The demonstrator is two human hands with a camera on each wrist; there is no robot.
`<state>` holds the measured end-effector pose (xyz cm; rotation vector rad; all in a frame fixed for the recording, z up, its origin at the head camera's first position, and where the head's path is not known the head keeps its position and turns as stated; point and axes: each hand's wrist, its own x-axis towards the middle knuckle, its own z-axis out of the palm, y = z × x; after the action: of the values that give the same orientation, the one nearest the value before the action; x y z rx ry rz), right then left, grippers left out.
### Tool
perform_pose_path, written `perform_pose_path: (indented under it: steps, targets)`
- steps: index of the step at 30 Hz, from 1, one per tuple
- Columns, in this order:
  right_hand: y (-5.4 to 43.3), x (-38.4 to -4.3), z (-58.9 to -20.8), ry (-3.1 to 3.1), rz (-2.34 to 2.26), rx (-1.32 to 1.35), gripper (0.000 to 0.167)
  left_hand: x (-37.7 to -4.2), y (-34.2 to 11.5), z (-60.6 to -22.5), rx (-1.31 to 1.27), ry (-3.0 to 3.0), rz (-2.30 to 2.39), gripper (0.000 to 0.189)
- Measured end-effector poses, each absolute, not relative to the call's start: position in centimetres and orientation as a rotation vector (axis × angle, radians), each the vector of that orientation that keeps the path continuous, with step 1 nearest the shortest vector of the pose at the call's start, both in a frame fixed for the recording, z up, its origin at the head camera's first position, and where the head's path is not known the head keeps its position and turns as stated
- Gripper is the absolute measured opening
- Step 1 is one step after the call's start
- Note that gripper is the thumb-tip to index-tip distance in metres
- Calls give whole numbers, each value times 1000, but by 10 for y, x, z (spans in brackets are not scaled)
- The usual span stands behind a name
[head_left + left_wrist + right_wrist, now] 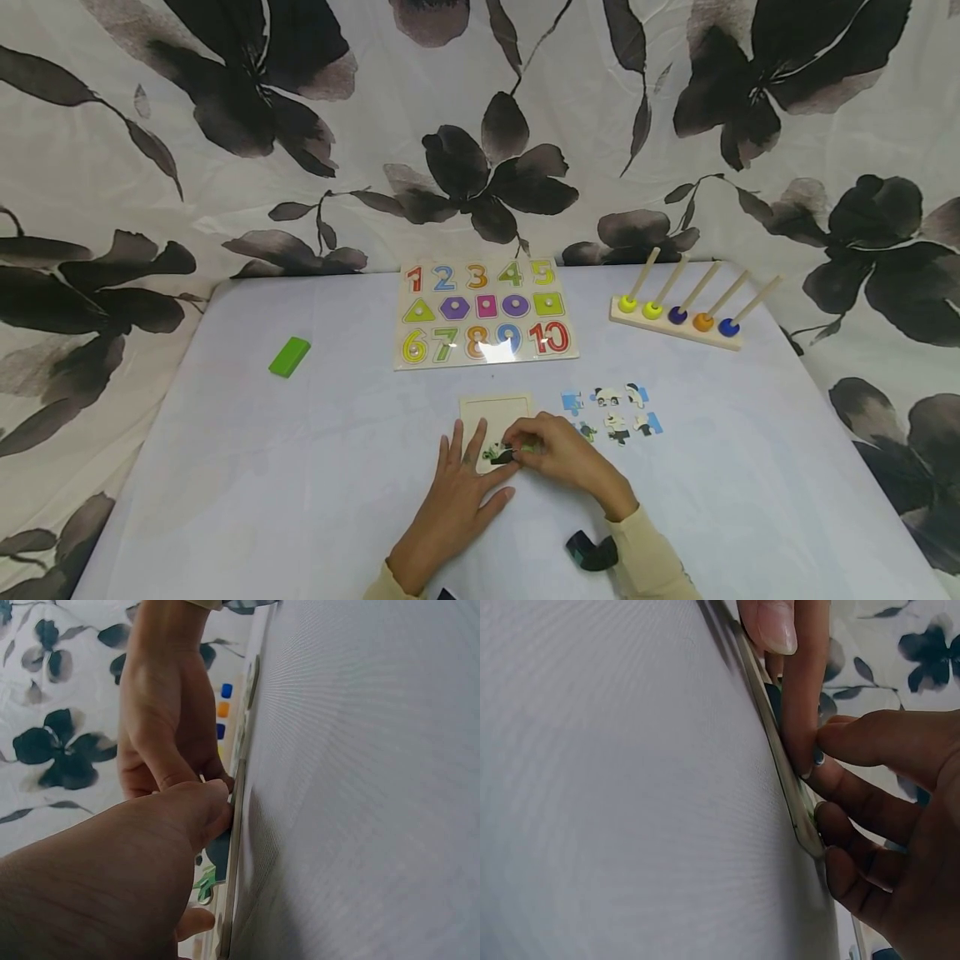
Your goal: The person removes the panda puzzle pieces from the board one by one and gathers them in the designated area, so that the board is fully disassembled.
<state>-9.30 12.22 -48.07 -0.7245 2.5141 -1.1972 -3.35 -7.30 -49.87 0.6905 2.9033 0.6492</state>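
Observation:
A shallow wooden puzzle tray [495,407] lies in front of me, with green and black puzzle pieces [498,455] along its near side. My left hand [459,493] rests with fingers spread across the tray's left and near edges. Over the tray's near right part, my right hand [561,450] pinches a small puzzle piece [819,757] between thumb and index finger; most of it is hidden by the fingers. In the right wrist view its other fingers lie along the tray's rim. Loose panda puzzle pieces [607,397] are spread just right of the tray.
Behind the tray is a number and shape board [487,318]. A wooden peg stand [675,327] with coloured beads stands at the back right. A green block [289,357] lies to the left. Beside the right sleeve is a black curved object [591,552]. Floral cloth hangs behind the table.

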Motion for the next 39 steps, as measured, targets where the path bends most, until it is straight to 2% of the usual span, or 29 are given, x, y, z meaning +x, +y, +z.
perform_pose_path:
  steps: [13, 26, 39]
  targets:
    - [121, -93, -485, 2496, -1254, -758, 24, -33, -73, -499, 682, 2895, 649, 35]
    - [119, -96, -491, 2539, -1274, -840, 18, -32, -73, -500, 688, 2891, 689, 36]
    - [120, -96, -488, 2520, -1299, -793, 18, -33, -73, -498, 682, 2881, 683, 37]
